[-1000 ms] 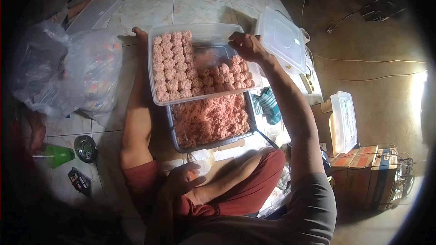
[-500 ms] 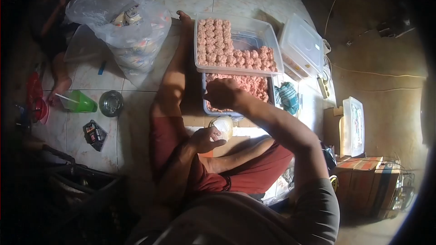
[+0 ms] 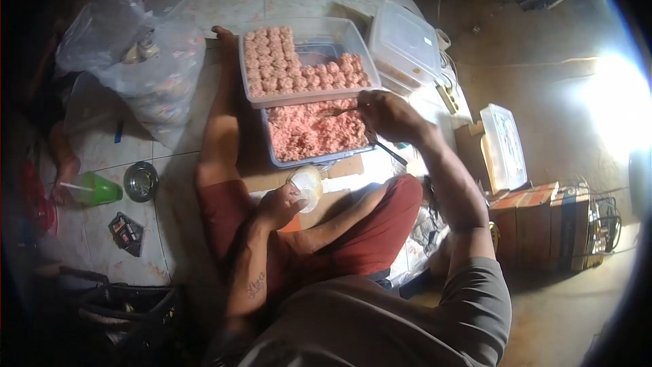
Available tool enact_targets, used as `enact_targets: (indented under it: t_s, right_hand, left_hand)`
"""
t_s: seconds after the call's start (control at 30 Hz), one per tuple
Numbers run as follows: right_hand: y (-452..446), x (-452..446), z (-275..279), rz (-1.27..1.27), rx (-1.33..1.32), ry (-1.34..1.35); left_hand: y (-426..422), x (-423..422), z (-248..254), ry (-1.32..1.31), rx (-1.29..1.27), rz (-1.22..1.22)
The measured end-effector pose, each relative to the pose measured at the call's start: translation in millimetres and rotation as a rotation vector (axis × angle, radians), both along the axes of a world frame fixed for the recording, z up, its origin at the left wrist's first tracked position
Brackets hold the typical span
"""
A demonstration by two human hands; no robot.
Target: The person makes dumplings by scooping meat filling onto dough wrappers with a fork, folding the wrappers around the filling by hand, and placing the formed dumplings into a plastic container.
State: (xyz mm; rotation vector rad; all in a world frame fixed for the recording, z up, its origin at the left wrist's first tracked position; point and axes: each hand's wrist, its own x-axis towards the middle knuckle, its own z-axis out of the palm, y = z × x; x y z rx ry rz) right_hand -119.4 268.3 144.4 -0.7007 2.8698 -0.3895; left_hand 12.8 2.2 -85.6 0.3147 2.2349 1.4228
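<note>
Right hand (image 3: 392,114) pinching fork (image 3: 339,111), its long axis pointing leftward, nearly level across view, out over mince (image 3: 305,134). Mince lying left of and slightly below that hand, showing in near part of tub (image 3: 299,163); tray (image 3: 312,100) of meatballs (image 3: 272,64) sitting over far part. Fork's tip possibly touching mince, too small to be sure. Right hand being nearer; left hand (image 3: 278,208) gripping bowl (image 3: 308,187) just this side of tub.
</note>
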Motion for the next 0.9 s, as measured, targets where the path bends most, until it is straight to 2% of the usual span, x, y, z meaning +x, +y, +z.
enact_targets:
  t_s: [0.03,0.1,0.17,0.23,0.27,0.33,0.37,0.4,0.43,0.5,0.53,0.57,0.63,0.67,0.7,0.77,0.8,0.83,0.9]
  right_hand:
    - [8,8,19,-0.168,0.028,-0.139]
    - [39,22,17,-0.202,-0.019,-0.171]
    - [51,47,2,-0.147,-0.114,-0.239]
    - [66,69,-50,0.146,-0.273,-0.275]
    - [68,88,-75,0.352,0.010,0.056]
    - [77,101,-134,0.548,0.283,0.393]
    - [84,102,-172,0.339,0.024,0.160]
    - [86,104,-193,0.129,-0.231,-0.078]
    - [86,104,-197,0.138,-0.249,-0.083]
    - [83,100,-202,0.044,-0.368,-0.069]
    - [73,100,-189,-0.102,-0.339,-0.226]
    - [60,100,-177,-0.080,-0.361,-0.232]
    - [41,106,-163,-0.194,-0.478,-0.399]
    - [32,107,-172,-0.198,-0.462,-0.435]
    - [20,111,-177,-0.226,-0.477,-0.511]
    - [-8,123,-208,-0.207,-0.591,-0.578]
    - [-25,126,-210,-0.196,-0.575,-0.592]
    - [-44,129,-209,-0.193,-0.560,-0.607]
    - [-58,132,-206,-0.207,-0.561,-0.580]
  left_hand:
    - [0,-1,-3,-0.006,0.000,-0.016]
    - [-1,1,-8,0.042,-0.026,0.002]
    - [1,1,-5,0.045,-0.017,0.012]
    - [3,0,-4,-0.027,-0.088,0.070]
    - [5,2,3,0.049,-0.157,0.107]
    - [7,-2,-4,0.051,-0.097,0.118]
    - [7,-4,-12,0.056,-0.026,0.133]
    - [7,-4,-27,0.118,-0.090,0.145]
    - [9,-4,-42,0.114,-0.108,0.153]
    - [10,-6,-60,0.236,-0.329,0.171]
    - [8,-9,-53,0.128,-0.329,0.154]
    - [9,-10,-51,0.125,-0.355,0.172]
    - [9,-12,-59,0.238,-0.171,0.456]
    - [3,-25,-62,0.134,-0.262,0.549]
    - [-2,-28,-43,0.135,-0.276,0.567]
    - [-10,-30,11,0.469,-0.033,0.808]
    - [-16,-32,2,0.428,0.238,0.876]
    - [-18,-30,14,0.433,0.235,0.882]
    - [-17,-21,33,0.178,0.561,1.039]
